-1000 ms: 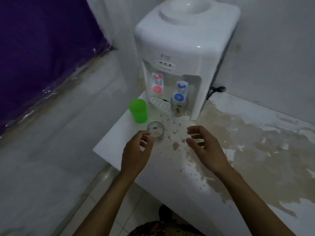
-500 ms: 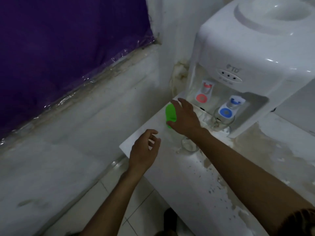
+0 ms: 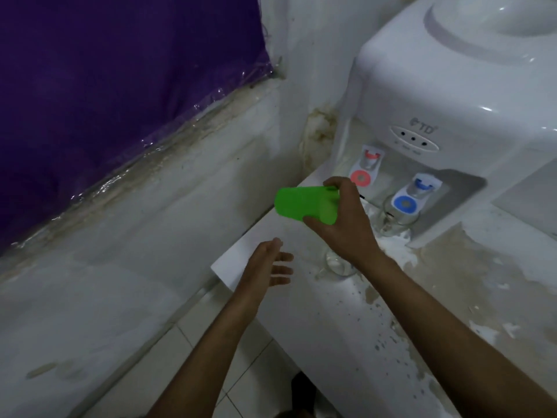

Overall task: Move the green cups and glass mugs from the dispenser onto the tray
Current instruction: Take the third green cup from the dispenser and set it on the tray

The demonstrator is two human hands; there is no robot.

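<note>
My right hand [image 3: 343, 224] grips a green plastic cup [image 3: 304, 205], lifted off the counter and tipped on its side with its base pointing left. Below it, my left hand [image 3: 268, 267] hovers over the counter's corner with fingers spread and nothing in it. One glass mug [image 3: 337, 262] stands on the counter, partly hidden behind my right wrist. A second glass mug [image 3: 394, 220] sits under the blue tap of the white water dispenser [image 3: 452, 95]. No tray is in view.
The white counter [image 3: 346, 321] is stained and flaking, with its corner edge just left of my left hand. A purple sheet [image 3: 114, 70] covers the wall at the left. Tiled floor [image 3: 241, 372] lies below the counter's edge.
My right hand crossed over to the green cup, closed on it and raised it off the counter, tipping it sideways. My left hand drew back from the near mug and opened.
</note>
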